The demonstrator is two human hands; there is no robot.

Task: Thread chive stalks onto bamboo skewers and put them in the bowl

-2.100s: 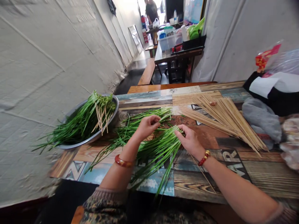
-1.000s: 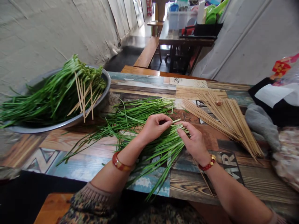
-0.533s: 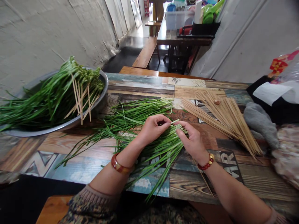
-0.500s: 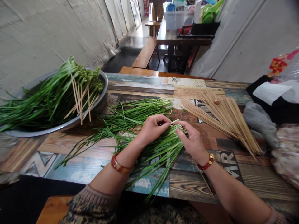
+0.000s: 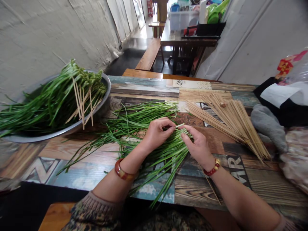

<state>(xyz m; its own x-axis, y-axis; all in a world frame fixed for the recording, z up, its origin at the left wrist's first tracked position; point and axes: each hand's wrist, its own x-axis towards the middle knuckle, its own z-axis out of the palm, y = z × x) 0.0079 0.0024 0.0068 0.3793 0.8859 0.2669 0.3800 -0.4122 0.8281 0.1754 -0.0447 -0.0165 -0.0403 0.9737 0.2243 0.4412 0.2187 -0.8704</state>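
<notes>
My left hand [image 5: 160, 131] pinches the pale end of a garlic chive stalk [image 5: 180, 125] between thumb and forefinger. Close on its right, my right hand [image 5: 196, 139] is closed around the white ends of a fanned row of garlic chives [image 5: 174, 150], whose green leaves trail toward the table's near edge. From under that hand a thin bamboo skewer [image 5: 211, 186] slants down; its upper part is hidden by the palm and stalks. Behind my hands lies a loose pile of garlic chives [image 5: 146, 112].
At left, a metal basin [image 5: 107, 91] holds chives threaded on several skewers [image 5: 84, 106]. Loose bamboo skewers [image 5: 231, 122] spread over the right of the patterned table [image 5: 149, 86]. A grey cloth [image 5: 267, 123] and a plastic bag [image 5: 297, 157] lie farther right.
Almost nothing differs. Both hands keep the same grip and place on the chives; the view has shifted very slightly.
</notes>
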